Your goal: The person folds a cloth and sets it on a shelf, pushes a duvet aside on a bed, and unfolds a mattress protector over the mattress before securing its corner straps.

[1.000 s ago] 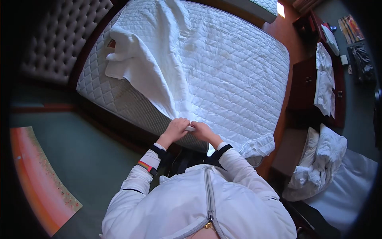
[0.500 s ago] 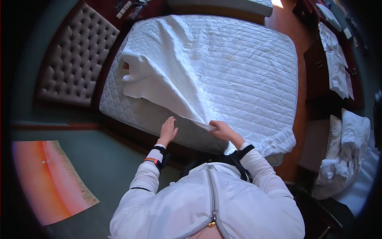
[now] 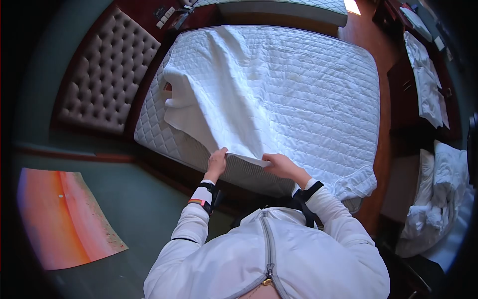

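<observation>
A white quilted mattress pad [image 3: 308, 94] covers most of the mattress [image 3: 154, 117], with its part toward the headboard folded and rumpled. My left hand [image 3: 217, 162] is closed on the pad's near edge. A short way to the right, my right hand [image 3: 281, 165] grips the same edge, fingers wrapped over it. Between the two hands the edge is stretched and lifted off the mattress, whose striped side shows beneath. Near the far fold, a small reddish-brown patch shows beside the pad.
The tufted headboard [image 3: 107, 74] stands at the left. A second mattress [image 3: 279, 7] lies beyond the bed. At the right are a dark cabinet [image 3: 402, 84] with white cloth on it and a heap of white bedding [image 3: 423, 209]. An orange-pink printed sheet [image 3: 69, 219] lies on the floor.
My left hand, open before beside the mattress, has taken hold of the pad's edge. The edge between my hands is now drawn out straight. My right hand keeps its grip.
</observation>
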A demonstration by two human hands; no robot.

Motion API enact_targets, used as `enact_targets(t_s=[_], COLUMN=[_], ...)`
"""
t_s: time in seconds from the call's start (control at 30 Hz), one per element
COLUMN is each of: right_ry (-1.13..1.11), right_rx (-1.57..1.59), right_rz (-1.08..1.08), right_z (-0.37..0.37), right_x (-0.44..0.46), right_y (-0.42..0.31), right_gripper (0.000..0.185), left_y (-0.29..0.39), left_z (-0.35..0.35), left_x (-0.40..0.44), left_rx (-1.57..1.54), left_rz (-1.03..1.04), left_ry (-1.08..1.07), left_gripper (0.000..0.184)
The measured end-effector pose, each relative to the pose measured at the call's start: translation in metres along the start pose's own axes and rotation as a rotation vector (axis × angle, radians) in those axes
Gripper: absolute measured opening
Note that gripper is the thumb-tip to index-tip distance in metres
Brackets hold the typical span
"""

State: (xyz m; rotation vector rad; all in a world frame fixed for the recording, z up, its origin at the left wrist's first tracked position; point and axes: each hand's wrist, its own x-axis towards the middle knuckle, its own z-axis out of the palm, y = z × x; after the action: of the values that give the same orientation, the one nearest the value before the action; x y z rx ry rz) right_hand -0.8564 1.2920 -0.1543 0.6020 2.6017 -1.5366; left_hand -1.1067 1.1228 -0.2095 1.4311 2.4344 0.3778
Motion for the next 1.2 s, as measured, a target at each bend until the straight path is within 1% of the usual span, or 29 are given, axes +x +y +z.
enact_targets(t_s=[0.03,0.07,0.1,0.2,0.23,0.33,0.43,0.53,0.57,0.67,0.7,0.73,0.77,0.8,0.83,0.87,0.93,1.07,1.1,1.2], right_ry=[-0.001,-0.004,-0.009,-0.109,-0.132,-0.169,-0.032,0.078,0.095,-0.037,-0.084,-0.136,-0.109,-0.103,-0.088,-0.073,-0.092,-0.078,-0.107,-0.084], right_rx=[-0.02,-0.042,-0.066,-0.128,-0.147,-0.135,-0.115,-0.23,-0.248,-0.282,-0.227,-0.175,-0.175,-0.183,-0.199,-0.209,-0.277,-0.287,-0.272,-0.224], right_rz=[0.045,0.089,0.133,0.188,0.205,0.229,0.111,-0.044,-0.084,-0.098,-0.056,-0.011,0.021,-0.013,-0.015,-0.017,-0.013,0.028,0.07,0.071], right_z=[0.004,0.008,0.014,0.045,0.051,0.057,0.059,0.069,0.076,0.102,0.118,0.128,0.137,0.141,0.144,0.145,0.141,0.123,0.113,0.101], right_x=[-0.003,-0.006,-0.008,-0.007,-0.005,0.004,0.017,0.045,0.059,0.101,0.12,0.137,0.15,0.163,0.176,0.187,0.205,0.221,0.221,0.217], right_y=[0.013,0.026,0.04,0.076,0.078,0.075,0.05,0.015,0.003,-0.029,-0.029,-0.04,-0.048,-0.06,-0.071,-0.081,-0.096,-0.118,-0.133,-0.155], right_gripper=[0.027,0.027,0.028,0.027,0.028,0.036,0.052,0.064,0.068,0.061,0.056,0.05,0.039,0.037,0.032,0.029,0.029,0.034,0.034,0.03], left_y=[-0.002,-0.001,0.001,0.0,0.002,0.004,0.001,-0.007,-0.011,-0.022,-0.03,-0.045,-0.062,-0.079,-0.098,-0.115,-0.144,-0.183,-0.191,-0.211], left_z=[-0.003,-0.004,-0.003,0.011,0.013,0.011,0.004,-0.002,-0.005,-0.031,-0.041,-0.05,-0.058,-0.062,-0.063,-0.063,-0.067,-0.06,-0.056,-0.034], left_x=[-0.009,-0.022,-0.032,-0.055,-0.061,-0.068,-0.062,-0.048,-0.044,-0.026,-0.019,-0.012,-0.006,-0.002,0.002,0.004,0.009,0.031,0.035,0.053], left_rx=[0.01,0.077,0.08,0.063,0.064,0.023,-0.049,-0.148,-0.179,-0.326,-0.378,-0.361,-0.35,-0.347,-0.332,-0.384,-0.481,-0.439,-0.467,-0.52], left_rz=[0.034,0.025,0.024,0.018,-0.002,0.003,0.073,0.204,0.282,0.332,0.406,0.423,0.436,0.443,0.405,0.357,0.273,0.332,0.293,0.178], left_ry=[-0.008,-0.081,-0.1,-0.144,-0.16,-0.201,-0.2,-0.215,-0.176,-0.181,-0.102,-0.109,-0.11,-0.112,-0.104,-0.082,-0.052,0.029,0.011,-0.027], left_gripper=[0.013,0.016,0.017,0.022,0.025,0.025,0.022,0.02,0.018,0.019,0.019,0.02,0.021,0.022,0.023,0.023,0.023,0.027,0.026,0.024])
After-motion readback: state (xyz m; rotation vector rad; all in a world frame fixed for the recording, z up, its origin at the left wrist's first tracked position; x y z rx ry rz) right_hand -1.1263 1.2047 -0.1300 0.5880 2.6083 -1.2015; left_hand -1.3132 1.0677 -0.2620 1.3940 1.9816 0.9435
